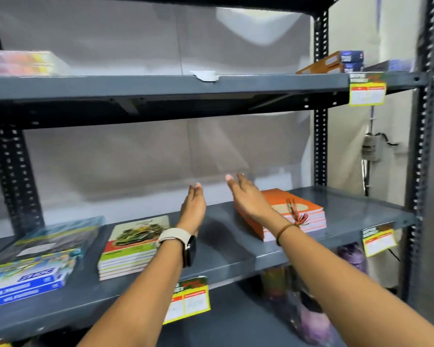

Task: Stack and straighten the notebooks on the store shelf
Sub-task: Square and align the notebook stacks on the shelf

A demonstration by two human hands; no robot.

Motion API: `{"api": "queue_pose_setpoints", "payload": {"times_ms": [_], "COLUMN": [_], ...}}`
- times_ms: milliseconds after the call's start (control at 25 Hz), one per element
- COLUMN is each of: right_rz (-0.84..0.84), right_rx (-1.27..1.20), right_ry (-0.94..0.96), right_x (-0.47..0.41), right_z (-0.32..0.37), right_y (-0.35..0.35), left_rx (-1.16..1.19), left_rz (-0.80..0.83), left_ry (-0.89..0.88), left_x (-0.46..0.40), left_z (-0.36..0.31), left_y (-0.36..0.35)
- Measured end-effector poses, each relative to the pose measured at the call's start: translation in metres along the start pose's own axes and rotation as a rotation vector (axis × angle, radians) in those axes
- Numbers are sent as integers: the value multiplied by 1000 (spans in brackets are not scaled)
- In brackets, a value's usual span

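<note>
A stack of orange notebooks [300, 212] lies on the grey middle shelf [231, 254], right of centre. A second stack with a green and red cover [133, 244] lies left of centre. My right hand [248, 196] hovers flat over the left end of the orange stack, fingers extended, holding nothing. My left hand [193, 207], a watch on its wrist, is held edge-on above the bare shelf between the two stacks, fingers straight and empty.
Plastic-wrapped blue packs [33, 266] sit at the shelf's left end. Yellow price tags [377, 240] hang from the shelf edges. The upper shelf [161, 86] holds boxes [341, 62] at the right and packs at the left. Bottles [311, 319] stand on the shelf below.
</note>
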State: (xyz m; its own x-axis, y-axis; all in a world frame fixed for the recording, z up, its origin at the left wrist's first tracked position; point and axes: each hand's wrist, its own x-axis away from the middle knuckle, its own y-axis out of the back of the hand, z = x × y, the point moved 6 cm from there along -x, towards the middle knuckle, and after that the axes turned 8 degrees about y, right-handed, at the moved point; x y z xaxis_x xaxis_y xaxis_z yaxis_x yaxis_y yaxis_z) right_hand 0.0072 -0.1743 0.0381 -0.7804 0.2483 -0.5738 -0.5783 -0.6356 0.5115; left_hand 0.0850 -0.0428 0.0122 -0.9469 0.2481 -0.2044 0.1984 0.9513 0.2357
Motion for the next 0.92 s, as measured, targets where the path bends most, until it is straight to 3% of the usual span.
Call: {"api": "queue_pose_setpoints", "payload": {"times_ms": [200, 360, 520, 640, 920], "right_rz": [-13, 53, 102, 201, 321], "right_rx": [15, -227, -625, -852, -899], "right_ry": [-126, -318, -558, -644, -691], "right_x": [-31, -49, -53, -64, -87], "right_z": [-93, -184, -255, -280, -285], "right_y": [94, 133, 114, 81, 53], "left_rx": [97, 187, 441, 531, 414], "left_rz": [76, 68, 130, 142, 105], "left_ry": [90, 290, 528, 528, 534], "left_x": [-30, -63, -72, -93, -112], "left_z": [4, 28, 62, 66, 64], "left_y": [-96, -139, -166, -170, -179]}}
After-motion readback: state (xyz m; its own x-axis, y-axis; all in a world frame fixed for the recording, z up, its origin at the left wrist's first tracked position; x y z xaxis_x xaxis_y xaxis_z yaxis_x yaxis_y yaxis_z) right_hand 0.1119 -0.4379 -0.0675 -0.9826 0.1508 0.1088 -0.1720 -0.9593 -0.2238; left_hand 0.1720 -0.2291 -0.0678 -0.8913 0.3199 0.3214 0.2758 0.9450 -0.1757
